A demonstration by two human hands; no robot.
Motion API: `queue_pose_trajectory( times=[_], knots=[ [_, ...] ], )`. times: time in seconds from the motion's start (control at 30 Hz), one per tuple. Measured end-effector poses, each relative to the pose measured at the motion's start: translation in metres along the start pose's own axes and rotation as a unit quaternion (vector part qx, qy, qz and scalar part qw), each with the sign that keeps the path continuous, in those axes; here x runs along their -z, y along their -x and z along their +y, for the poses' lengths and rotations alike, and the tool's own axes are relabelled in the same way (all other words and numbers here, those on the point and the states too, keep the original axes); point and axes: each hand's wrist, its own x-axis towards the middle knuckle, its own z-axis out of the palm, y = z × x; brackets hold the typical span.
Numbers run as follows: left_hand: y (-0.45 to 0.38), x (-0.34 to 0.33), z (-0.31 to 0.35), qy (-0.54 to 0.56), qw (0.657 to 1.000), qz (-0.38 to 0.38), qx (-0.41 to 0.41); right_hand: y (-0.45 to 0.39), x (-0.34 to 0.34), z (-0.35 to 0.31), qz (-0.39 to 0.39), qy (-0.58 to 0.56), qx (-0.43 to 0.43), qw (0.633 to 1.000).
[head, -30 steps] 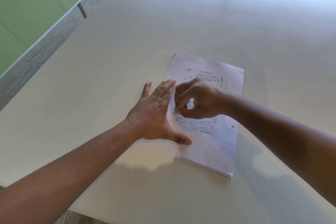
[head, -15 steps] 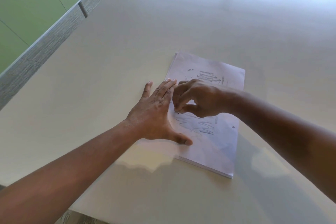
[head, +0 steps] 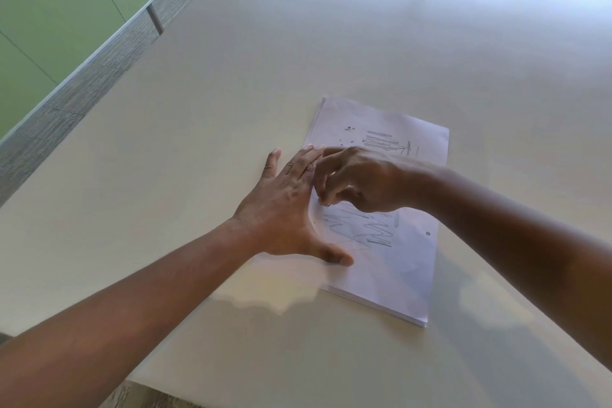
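Head view: paper stack (head: 376, 304) lies mid-surface (head: 331, 26). Left hand (head: 288, 209) flat, fingers spread, thumb (head: 337, 258) pressing the stack's left margin. Right hand (head: 361, 182) curled, fingertips pinching the top sheet (head: 407, 268) at its left edge. Risks, as I judge them: the pinch catches two sheets, or a hard pull creases the page; lifting the thumb would let the stack skew. No container shows.
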Motion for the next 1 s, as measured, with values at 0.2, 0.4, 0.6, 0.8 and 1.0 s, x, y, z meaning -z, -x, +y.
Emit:
queue_pose_trajectory(
  times=[0.2,0.4,0.6,0.8,1.0],
  knots=[
    [0.002,-0.001,-0.001,0.003,1.0,-0.002,0.013,0.013,0.009,0.003,-0.055,-0.001,-0.029,0.998],
    [0.001,-0.001,0.0,0.003,1.0,-0.002,0.008,0.008,0.007,0.001,-0.026,0.012,-0.017,0.999],
    [0.001,0.001,0.0,0.001,1.0,-0.001,0.004,0.003,0.003,0.003,0.006,0.013,-0.001,1.0],
    [0.002,0.0,0.0,-0.002,1.0,-0.007,0.015,0.026,0.01,0.006,-0.051,-0.007,-0.021,0.998],
    [0.0,-0.001,0.0,-0.009,1.0,-0.004,0.011,0.005,-0.004,0.002,0.044,0.018,0.005,0.999]
  ],
)
